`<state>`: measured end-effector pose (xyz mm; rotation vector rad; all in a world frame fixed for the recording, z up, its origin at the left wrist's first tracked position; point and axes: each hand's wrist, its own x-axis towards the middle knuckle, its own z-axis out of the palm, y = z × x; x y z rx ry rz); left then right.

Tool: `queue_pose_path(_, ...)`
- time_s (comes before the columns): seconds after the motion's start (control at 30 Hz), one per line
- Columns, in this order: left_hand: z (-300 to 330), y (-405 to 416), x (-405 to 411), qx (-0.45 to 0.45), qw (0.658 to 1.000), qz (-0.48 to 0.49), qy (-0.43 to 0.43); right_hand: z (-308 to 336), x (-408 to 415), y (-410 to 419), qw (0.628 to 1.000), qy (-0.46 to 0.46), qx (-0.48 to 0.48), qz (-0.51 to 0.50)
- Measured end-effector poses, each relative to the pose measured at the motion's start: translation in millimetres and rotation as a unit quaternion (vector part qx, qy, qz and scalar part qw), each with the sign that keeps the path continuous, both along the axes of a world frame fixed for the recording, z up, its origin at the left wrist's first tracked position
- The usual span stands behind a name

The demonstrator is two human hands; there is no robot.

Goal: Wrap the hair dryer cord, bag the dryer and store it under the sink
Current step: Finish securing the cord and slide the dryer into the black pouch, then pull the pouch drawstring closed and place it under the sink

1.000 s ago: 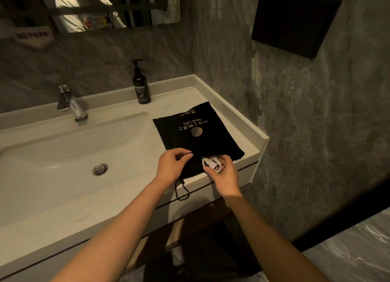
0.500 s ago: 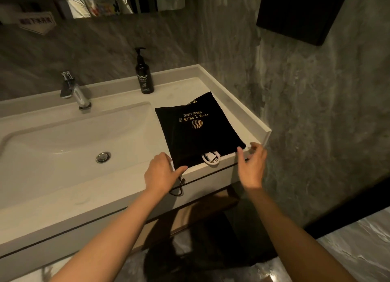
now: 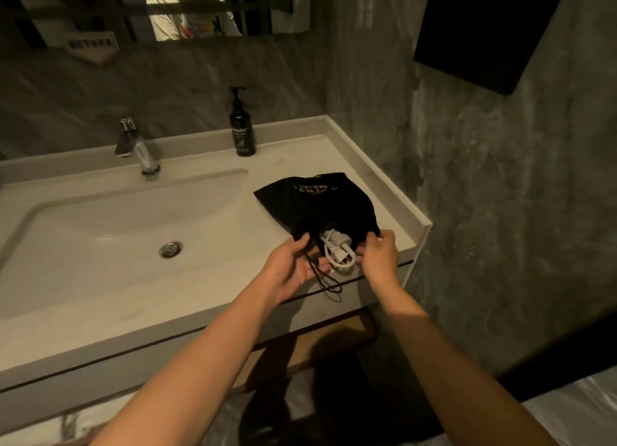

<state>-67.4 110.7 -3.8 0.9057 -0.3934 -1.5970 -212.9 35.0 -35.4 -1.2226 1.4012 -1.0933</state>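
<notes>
Pale vanity counter (image 3: pixel 347 151) carries two things — black bag (image 3: pixel 320 205), pump bottle (image 3: pixel 242 128).

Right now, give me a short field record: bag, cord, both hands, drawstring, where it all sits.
bag: black drawstring bag, lying on the counter right of the basin, mouth open toward the person
cord: white cord sticking out of the mouth
left hand: left hand gripping the mouth's left edge
right hand: right hand pinching the right edge
drawstring: black drawstring hanging loose over the counter's front edge

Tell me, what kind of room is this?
Most likely a hotel bathroom. There is a white sink with a shiny tap, a pump soap bottle by the wall, and a mirror above.
</notes>
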Motion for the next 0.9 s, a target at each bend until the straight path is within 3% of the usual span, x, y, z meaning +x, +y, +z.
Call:
queue_pose_path(0.1,19.6,-10.1,6.5,-0.044,0.997,0.063,0.008,25.2,1.0,-6.0,0.994,-0.106,-0.004,0.014)
queue_pose_path(0.3,74.5,-38.8,42.6,-0.096,0.987,0.101,-0.078,79.7,16.1,-31.2,0.979,-0.173,-0.091,0.064)
queue_pose_path(0.63,136.8,-102.8,109.7,-0.115,0.985,0.077,-0.104,142.0,44.4,-102.4,0.983,-0.126,-0.130,-0.010)
queue_pose_path(0.8,147.5,-135.2,147.2,-0.106,0.957,0.067,-0.263,159.8,62.8,-133.5,0.985,-0.092,-0.136,-0.058)
queue_pose_path(0.9,154.0,-147.0,161.8,-0.102,0.900,0.086,-0.415,162.9,70.1,-139.0,0.983,-0.081,-0.146,-0.082)
